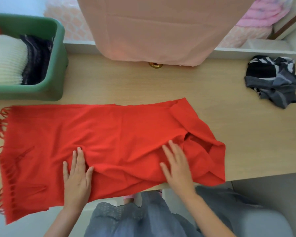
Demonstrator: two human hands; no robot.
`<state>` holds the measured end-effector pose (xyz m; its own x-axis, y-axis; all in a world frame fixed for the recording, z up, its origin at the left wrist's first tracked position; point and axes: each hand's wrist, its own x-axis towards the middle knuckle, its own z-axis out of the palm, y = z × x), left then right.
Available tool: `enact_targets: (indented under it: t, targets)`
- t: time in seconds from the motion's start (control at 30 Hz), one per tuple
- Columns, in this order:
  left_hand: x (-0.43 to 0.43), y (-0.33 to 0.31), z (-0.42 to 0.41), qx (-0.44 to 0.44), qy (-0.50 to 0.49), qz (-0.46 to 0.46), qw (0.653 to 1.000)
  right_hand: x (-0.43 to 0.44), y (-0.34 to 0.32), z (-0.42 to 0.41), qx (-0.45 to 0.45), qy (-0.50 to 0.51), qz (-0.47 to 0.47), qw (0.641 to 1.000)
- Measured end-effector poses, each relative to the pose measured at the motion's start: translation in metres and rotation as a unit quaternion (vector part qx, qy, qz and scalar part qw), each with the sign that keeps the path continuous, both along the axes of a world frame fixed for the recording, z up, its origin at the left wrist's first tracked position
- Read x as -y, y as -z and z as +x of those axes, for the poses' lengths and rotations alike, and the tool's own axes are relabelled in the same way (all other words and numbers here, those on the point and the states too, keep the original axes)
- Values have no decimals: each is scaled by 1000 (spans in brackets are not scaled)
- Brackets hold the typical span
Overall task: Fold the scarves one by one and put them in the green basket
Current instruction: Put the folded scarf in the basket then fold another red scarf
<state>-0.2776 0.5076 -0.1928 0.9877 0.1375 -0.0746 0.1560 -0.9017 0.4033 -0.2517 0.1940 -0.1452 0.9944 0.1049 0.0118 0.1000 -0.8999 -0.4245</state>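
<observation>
both hands rest flat on the red scarf (109, 134). i note the left hand (77, 173) with fingers straight near its middle, and the right hand (176, 166) with fingers spread beside the rumpled right end; neither grips anything. the scarf lies spread along the table (126, 86) near edge, fringe at left. the green basket (61, 45) stands far left, holding folded scarves (7, 60); a grey-black scarf (272, 81) lies crumpled far right.

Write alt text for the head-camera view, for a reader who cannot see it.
A person's left hand and right hand rest flat on a red fringed scarf spread on a wooden table. A green basket at the left holds folded scarves; a crumpled grey-and-black scarf lies at the right.
</observation>
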Motion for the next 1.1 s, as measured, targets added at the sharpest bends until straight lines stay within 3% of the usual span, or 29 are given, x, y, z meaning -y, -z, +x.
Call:
enact_targets:
  t: [0.07,0.2,0.4,0.63,0.73,0.9,1.0,1.1]
  targets:
    - [-3,0,-1,0,11,16,1000,-19,15,-11,-56,-53,-51,996]
    - [-12,1,0,-20,37,52,998,7,32,-7,-109,-14,-141,984]
    - [-15,1,13,-26,93,98,990,49,23,27,-143,-6,-196,970]
    - [-20,5,64,-14,115,93,989,46,19,53,-162,3,-182,970]
    - [-16,3,77,-5,110,65,992,41,12,57,-123,15,-163,979]
    - [10,-19,42,103,151,-51,982,22,1,16,-27,-23,-20,999]
    - [26,-18,11,103,229,-113,961,13,7,-17,-30,-59,14,998]
    - [29,-8,2,86,239,-124,959,10,15,-22,-20,-19,35,999]
